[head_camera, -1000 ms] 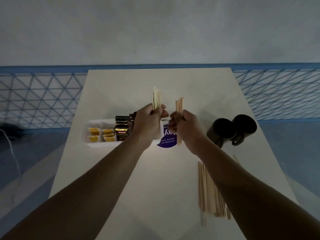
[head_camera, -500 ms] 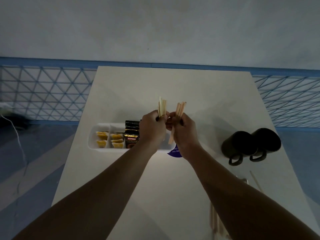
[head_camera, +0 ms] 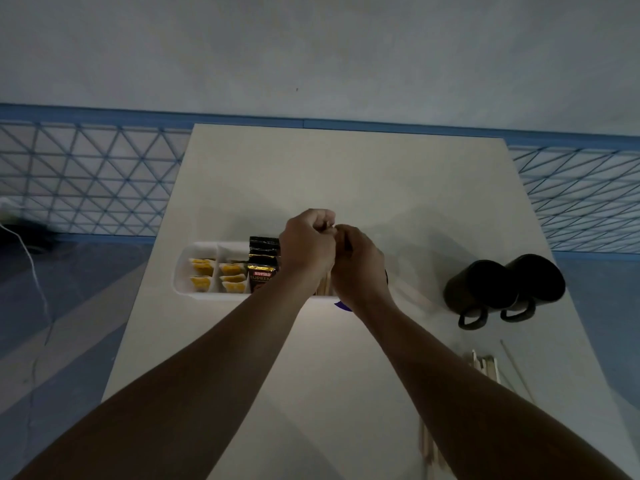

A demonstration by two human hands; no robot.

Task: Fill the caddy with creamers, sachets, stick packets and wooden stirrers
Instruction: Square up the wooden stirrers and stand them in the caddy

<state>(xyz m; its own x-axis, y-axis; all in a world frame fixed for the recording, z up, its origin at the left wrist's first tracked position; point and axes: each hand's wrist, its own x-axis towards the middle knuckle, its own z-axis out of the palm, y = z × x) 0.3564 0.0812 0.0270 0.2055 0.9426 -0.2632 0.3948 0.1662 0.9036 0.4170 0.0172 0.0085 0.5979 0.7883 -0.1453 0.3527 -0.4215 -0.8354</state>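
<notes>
Caddy [head_camera: 183, 271]: white, divided tray on the table [head_camera: 346, 188]. Its right end is under the hands.

Contents, from the caddy's left end:
- yellow creamers [head_camera: 201, 271] in the first two compartments
- black sachets [head_camera: 263, 268] standing in the next one
- no stick packets that I can see

Change: half a second ago each hand held a bundle of wooden stirrers [head_camera: 323, 289] upright above the caddy, tips sticking up past the fists. Now both fists are down at the caddy's right end and no tips show above them. Only a sliver of wood is visible below, between the wrists, inside the caddy.

Read: the stirrers are being seated in the right-hand compartment, so that step is nearly done but they aren't released yet.

Left hand [head_camera: 306, 251]: fingers curled tight. Right hand [head_camera: 360, 268]: same, knuckles touching the left. Judging by the wood coming out beneath them, both grip the bundle. The contact itself is hidden.

More stirrers [head_camera: 485, 365] lie loose on the table, well to the right of the caddy and nearer the person, so more loads are likely needed.

Two black mugs [head_camera: 474, 289] stand right of the caddy, touching each other.

Text: front sachet reads "KOPIKO", then "SUPREM" cut off by the left wrist. A purple label [head_camera: 341, 305] peeks out at the caddy's near edge, nothing legible on it.
</notes>
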